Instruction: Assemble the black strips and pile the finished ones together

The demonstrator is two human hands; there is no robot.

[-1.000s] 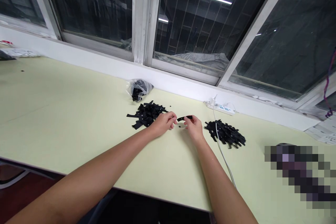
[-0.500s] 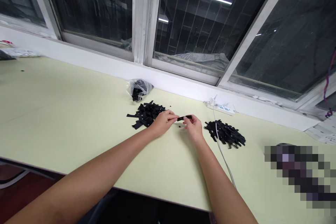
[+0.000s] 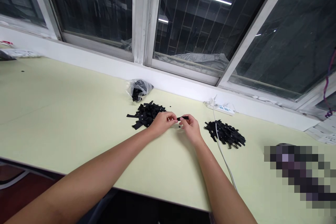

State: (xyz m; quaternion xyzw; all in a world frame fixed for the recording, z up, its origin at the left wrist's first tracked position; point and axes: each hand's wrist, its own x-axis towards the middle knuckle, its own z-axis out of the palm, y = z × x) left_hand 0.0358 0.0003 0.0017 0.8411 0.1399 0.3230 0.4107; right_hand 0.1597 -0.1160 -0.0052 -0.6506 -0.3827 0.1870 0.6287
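Observation:
A short black strip (image 3: 183,118) is stretched between my two hands above the pale yellow table (image 3: 86,112). My left hand (image 3: 164,122) pinches its left end, and my right hand (image 3: 190,126) grips it farther right. Beside my left hand lies a heap of black strips (image 3: 148,113), partly covered by that hand. Another heap of black strips (image 3: 225,133) is to the right of my right hand. A tiny black disc (image 3: 180,126) rests on the table just below the held strip.
A clear plastic bag (image 3: 139,90) with black pieces stands behind the left heap. A white power strip (image 3: 220,107) sits by the wall, and its white cable (image 3: 223,154) crosses the right heap. A blurred dark object (image 3: 296,171) lies at the right.
My right hand has shifted slightly left, closer to my left hand. Less of the strip shows between them, and its right end has moved left.

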